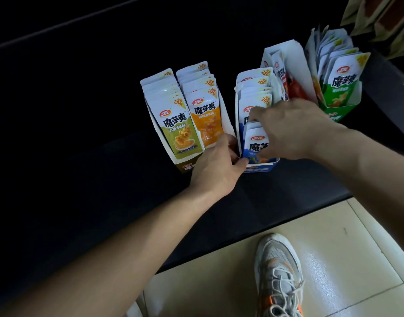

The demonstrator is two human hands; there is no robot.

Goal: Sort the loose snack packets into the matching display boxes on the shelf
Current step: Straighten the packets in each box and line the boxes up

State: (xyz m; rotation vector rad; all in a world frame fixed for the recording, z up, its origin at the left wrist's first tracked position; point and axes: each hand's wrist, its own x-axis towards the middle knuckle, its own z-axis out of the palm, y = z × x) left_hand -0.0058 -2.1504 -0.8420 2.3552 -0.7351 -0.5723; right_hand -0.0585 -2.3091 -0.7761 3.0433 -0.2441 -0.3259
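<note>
Slotting a blue-and-white foil snack packet [257,143] into the blue cardboard display box [262,169]
The right hand [290,129] pinches it, the left hand [216,165] grips the box corner — next, probably push it flush.

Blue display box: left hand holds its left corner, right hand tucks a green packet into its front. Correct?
One error: the right hand tucks a blue packet, not a green one, into the front, as the head view shows. The left hand does hold the blue display box at its left corner.
</note>
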